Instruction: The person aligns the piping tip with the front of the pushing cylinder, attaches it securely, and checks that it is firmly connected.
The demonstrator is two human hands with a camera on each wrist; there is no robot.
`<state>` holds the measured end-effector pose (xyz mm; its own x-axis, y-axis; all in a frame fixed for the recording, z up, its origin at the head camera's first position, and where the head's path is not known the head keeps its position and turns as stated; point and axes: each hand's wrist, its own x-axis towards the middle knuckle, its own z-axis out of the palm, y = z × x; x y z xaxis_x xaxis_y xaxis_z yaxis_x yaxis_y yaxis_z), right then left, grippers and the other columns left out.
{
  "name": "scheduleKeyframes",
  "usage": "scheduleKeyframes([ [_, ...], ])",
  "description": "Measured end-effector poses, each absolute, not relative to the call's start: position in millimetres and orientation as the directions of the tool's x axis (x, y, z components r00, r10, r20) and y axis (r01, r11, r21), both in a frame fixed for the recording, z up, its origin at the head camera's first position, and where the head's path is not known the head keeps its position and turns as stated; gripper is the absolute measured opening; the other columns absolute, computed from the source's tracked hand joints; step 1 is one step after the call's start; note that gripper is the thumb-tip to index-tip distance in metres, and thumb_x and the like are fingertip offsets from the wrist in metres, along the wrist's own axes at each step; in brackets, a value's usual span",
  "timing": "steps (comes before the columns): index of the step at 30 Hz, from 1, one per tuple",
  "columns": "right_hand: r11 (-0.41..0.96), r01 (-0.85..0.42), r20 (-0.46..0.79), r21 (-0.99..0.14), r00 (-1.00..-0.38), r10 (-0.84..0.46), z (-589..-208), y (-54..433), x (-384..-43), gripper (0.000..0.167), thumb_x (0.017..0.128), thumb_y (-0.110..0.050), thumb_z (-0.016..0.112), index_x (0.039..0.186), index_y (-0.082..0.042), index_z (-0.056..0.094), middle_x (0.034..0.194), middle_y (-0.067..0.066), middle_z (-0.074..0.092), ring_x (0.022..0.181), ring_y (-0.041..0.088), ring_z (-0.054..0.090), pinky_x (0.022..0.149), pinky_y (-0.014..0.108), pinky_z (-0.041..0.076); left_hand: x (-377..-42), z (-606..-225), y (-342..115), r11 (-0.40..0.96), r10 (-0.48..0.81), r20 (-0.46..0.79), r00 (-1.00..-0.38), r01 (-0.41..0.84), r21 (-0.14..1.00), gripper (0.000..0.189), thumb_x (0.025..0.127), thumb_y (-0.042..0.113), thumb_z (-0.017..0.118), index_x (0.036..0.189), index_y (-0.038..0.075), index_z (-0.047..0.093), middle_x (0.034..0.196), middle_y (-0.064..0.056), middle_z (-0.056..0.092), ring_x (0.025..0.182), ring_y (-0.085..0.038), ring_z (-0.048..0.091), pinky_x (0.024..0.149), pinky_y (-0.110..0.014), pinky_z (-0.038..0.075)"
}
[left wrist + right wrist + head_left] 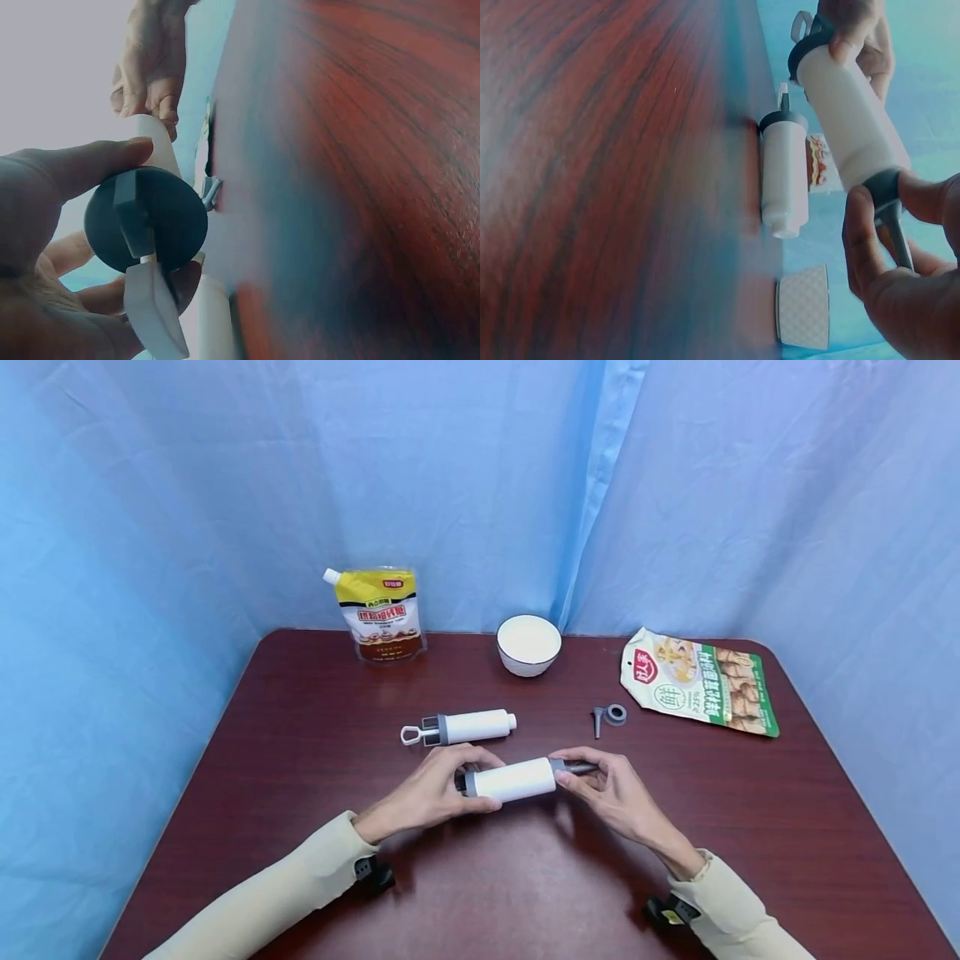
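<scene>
A white piping syringe with grey end caps lies between both hands, tilted slightly up to the right in the head view. My left hand grips its plunger end, thumb and fingers around the barrel. In the left wrist view, the round dark end cap and pale plunger handle face the camera. At the opposite end my right hand pinches the grey nozzle cap between thumb and fingers, and its narrow tip points into the palm. Just beyond the hands lies a second white syringe with its plunger handle at left.
A small grey nozzle and a grey ring cap lie right of centre. Along the back are a spouted sauce pouch, a white bowl and a green-and-white food packet. Blue curtains surround the table.
</scene>
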<state>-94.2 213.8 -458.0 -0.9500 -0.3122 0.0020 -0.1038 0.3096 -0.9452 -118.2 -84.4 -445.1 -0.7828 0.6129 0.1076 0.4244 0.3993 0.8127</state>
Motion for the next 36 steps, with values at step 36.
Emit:
scheduleKeyframes([
  [36, 0.273, -0.061, -0.004, -0.96, -0.973, -0.23, -461, 206, -96, 0.03, 0.103, -0.014, 0.066, 0.123, 0.008, 0.068, 0.11, 0.025, 0.074, 0.081, 0.018, 0.077, 0.077, 0.029, 0.062, -116, -445, -82, 0.472, 0.579, 0.311, -0.754, 0.621, 0.626, 0.043, 0.083, 0.026, 0.089, 0.122, 0.017, 0.074, 0.11, 0.004, 0.073, 0.102, -0.012, 0.063, 0.089, -0.031, 0.051],
])
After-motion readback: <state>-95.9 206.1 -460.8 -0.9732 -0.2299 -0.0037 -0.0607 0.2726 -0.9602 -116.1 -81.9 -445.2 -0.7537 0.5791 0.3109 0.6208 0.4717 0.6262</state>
